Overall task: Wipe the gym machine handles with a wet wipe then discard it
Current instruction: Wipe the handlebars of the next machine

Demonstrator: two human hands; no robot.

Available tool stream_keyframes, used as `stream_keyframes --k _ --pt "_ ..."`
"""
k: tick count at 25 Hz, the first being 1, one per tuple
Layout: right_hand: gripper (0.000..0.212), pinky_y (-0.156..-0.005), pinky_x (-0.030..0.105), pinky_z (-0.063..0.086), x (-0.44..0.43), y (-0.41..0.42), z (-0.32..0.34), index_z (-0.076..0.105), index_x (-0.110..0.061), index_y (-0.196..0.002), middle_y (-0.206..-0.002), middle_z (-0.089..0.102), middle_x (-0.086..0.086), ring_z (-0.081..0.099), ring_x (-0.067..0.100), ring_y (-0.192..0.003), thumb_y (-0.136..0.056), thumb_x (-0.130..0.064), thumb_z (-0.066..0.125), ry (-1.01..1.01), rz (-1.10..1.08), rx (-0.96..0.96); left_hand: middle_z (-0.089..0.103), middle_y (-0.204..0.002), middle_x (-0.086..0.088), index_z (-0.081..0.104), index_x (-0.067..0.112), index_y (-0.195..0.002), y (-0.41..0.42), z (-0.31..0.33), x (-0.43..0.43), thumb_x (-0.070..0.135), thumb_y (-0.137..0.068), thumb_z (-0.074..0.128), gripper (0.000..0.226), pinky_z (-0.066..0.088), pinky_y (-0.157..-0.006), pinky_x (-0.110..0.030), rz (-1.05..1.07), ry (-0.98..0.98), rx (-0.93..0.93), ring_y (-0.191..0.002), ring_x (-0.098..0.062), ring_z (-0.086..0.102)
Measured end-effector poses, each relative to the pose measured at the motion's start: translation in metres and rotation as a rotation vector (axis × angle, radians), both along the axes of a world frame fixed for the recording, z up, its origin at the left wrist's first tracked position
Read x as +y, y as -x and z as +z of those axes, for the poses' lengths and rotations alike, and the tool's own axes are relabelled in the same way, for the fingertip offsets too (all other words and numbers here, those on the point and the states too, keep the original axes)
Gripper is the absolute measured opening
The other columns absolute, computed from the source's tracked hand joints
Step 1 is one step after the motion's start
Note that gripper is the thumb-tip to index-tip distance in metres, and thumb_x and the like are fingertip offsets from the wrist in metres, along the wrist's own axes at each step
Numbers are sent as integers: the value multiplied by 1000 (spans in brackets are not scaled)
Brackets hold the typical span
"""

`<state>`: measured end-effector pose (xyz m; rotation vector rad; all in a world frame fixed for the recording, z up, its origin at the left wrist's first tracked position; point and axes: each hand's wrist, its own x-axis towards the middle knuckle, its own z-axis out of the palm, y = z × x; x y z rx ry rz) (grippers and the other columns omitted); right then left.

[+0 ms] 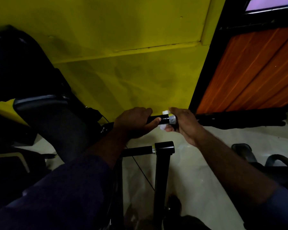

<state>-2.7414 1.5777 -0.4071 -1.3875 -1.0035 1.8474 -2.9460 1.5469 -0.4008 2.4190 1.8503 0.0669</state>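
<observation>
A black gym machine [161, 171] stands before a yellow wall [123, 47]. Its upper handle [163, 120], a black bar with a silver ring, runs sideways between both hands. The left hand [133, 123] wraps around the bar, thumb underneath. Just beside it, the right hand [183, 125] curls over the ringed end, pressing a white wet wipe [163, 127] around it. Bits of wipe show above and below the bar.

text: none legible | labels: none | brands: none | numbers: none | signs: none
</observation>
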Motion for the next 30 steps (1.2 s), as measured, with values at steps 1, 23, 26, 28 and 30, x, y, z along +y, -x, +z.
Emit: stream_keyframes --k 1,23,26,28,30 --pt "37 -71 37 63 -9 -2 0 67 8 -109 -96 74 31 73 41 -83 -106 -25 52 45 -73 59 46 -79 1 37 26 -88 0 0 0 67 -101 32 44 32 -58 -34 4 -5 7 -71 -24 45" --pt "45 -98 49 56 -56 -5 -16 70 -43 -122 -108 78 -10 72 6 -105 -83 -65 63 -436 -267 -432 61 -85 -5 50 22 -95 5 -4 0 67 -101 29 50 39 -59 -35 -79 -83 -54 -81 -32 62" --pt "42 -90 44 59 -46 -2 -14 76 -37 -116 -94 79 -13 71 0 -90 -87 -65 65 -461 -246 -449 62 -87 -7 51 21 -97 5 -5 2 65 -102 32 48 43 -61 -36 -78 -68 -51 -82 -32 63" --pt "26 -82 31 56 -26 5 -3 81 -33 -101 -86 77 -16 68 -5 -82 -93 -54 67 -517 -128 -492 63 -89 -8 52 21 -97 3 -2 2 64 -102 34 47 41 -62 -35 -64 -57 -62 -84 -33 63" --pt "24 -80 25 52 -18 6 -1 79 -28 -98 -89 75 -15 68 -3 -86 -99 -44 62 -686 -3 -607 63 -89 -9 51 22 -93 2 0 0 61 -103 37 43 39 -63 -35 -49 -54 -103 -86 -34 63"
